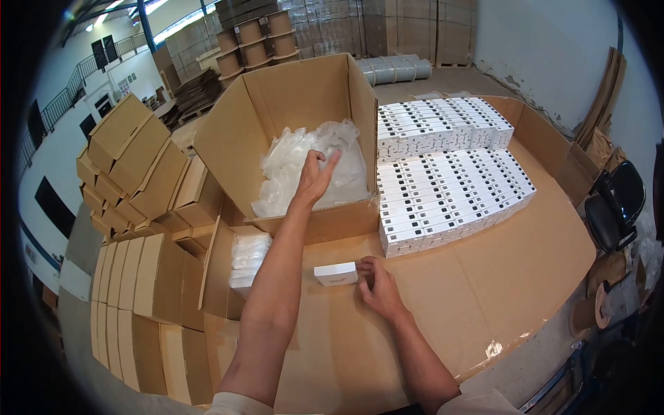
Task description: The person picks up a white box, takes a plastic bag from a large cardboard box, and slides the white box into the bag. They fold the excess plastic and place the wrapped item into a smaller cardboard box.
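Note:
My left hand (317,178) is inside a large open cardboard carton (311,225), over a heap of clear plastic bags (280,166). Its thumb and fingers are apart, slightly blurred, and no object shows between them. On the cardboard-covered table, my right hand (380,287) grips the right end of a small white box (335,274) between thumb and fingers. The box lies flat in front of the carton. To the left of my left forearm, a smaller open carton (220,277) holds a stack of white boxes in clear plastic (250,256).
Rows of white boxes with small dark squares (449,187) stand on the table (477,290) right of the carton. Brown cartons (138,277) are piled at the left. A black chair (612,204) is beyond the table's right edge; cable spools (254,52) stand behind.

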Demonstrator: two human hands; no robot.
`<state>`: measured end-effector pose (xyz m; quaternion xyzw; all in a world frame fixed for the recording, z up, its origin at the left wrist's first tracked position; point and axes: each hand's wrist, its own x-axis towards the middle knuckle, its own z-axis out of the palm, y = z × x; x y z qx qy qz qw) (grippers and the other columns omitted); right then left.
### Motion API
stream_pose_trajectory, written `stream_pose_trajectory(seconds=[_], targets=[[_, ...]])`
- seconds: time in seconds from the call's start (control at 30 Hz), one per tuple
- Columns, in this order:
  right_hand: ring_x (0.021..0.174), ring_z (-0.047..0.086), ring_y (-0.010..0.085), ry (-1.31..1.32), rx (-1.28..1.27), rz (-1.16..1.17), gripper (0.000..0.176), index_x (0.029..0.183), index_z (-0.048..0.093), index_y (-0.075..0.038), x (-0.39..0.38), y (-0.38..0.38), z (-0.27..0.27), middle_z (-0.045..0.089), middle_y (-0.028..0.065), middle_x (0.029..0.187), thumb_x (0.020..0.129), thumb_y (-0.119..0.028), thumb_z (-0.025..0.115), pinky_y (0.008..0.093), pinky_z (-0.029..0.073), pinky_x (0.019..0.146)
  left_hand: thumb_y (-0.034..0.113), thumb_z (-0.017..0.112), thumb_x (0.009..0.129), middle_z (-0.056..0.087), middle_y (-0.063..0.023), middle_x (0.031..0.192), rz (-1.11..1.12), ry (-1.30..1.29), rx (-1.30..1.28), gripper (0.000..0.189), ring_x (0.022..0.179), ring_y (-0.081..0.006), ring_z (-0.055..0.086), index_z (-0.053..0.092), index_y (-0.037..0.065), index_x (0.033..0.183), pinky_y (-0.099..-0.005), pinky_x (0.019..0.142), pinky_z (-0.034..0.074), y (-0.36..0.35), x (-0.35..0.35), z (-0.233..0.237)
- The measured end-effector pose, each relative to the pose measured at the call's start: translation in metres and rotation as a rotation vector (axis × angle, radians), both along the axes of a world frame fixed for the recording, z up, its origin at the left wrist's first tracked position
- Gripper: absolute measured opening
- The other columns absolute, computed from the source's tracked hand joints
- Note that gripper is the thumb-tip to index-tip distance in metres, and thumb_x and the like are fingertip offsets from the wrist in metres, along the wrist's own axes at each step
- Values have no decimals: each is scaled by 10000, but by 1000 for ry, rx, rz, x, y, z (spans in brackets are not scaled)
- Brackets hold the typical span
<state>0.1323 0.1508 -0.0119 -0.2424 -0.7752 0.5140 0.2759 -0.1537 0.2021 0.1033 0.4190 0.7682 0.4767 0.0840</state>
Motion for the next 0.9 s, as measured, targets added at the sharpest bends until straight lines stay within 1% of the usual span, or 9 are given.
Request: stream_pose_trajectory(seconds=[0.1,0.2,0.3,0.4,0.5,0.6,0.7,0.8,0.9], targets=[[1149,672,396,7,41,-2,408,1316,476,5,0,1,-6,685,224,1247,923,0,590,461,539,983,481,516,1036,554,-248,1226,-60,-141,136,506,1193,-367,538,471,3,1193,-410,1079,394,-1,-7,-2],[1145,672,398,-4,66,-15,408,1314,478,5,0,1,-5,689,220,1236,923,-3,593,463,541,978,311,479,1013,565,-254,1232,-46,-57,334,413,1204,-376,541,457,-8,1274,-417,1072,404,4,-12,-16],[1150,668,401,-6,19,-15,410,1313,480,4,0,-1,1,691,218,1225,921,-6,597,466,536,984,138,509,931,569,-277,1252,-1,-51,218,437,1198,-401,552,436,-10,1335,-425,1054,422,4,-12,-15],[1150,667,405,5,2,-11,412,1313,482,6,0,0,0,693,219,1218,919,-7,598,468,532,992,70,586,916,585,-297,1265,87,211,197,429,1148,-423,582,453,-16,1315,-444,1013,450,2,-11,-18],[1144,670,402,3,24,-14,414,1315,484,12,0,0,-5,694,221,1211,917,-4,596,465,533,989,136,718,908,669,-257,1129,203,276,285,444,1028,-376,662,516,-19,1271,-448,913,505,8,-20,-22],[1138,674,396,4,37,-16,418,1318,483,19,-1,1,-6,698,221,1199,916,-2,595,463,534,985,178,739,922,690,-245,998,212,236,260,353,908,-415,665,573,-39,1146,-469,828,522,3,-14,-13],[1134,677,389,15,30,-21,417,1317,484,16,0,1,-6,704,213,1189,916,-3,595,463,533,984,224,761,919,702,-205,862,251,238,347,314,779,-394,663,631,-36,1039,-469,754,524,-1,-9,-5],[1130,680,379,21,19,-24,417,1311,489,6,1,0,-2,714,197,1181,908,3,598,459,533,981,244,768,921,705,-187,815,328,290,494,307,718,-341,651,663,-36,989,-442,735,523,0,-8,-3],[1126,684,370,29,38,-34,425,1307,491,-6,2,0,-6,722,182,1173,895,16,597,449,536,975,233,782,919,707,-180,825,334,148,510,301,731,-246,655,678,-43,981,-383,739,528,-9,0,8]])
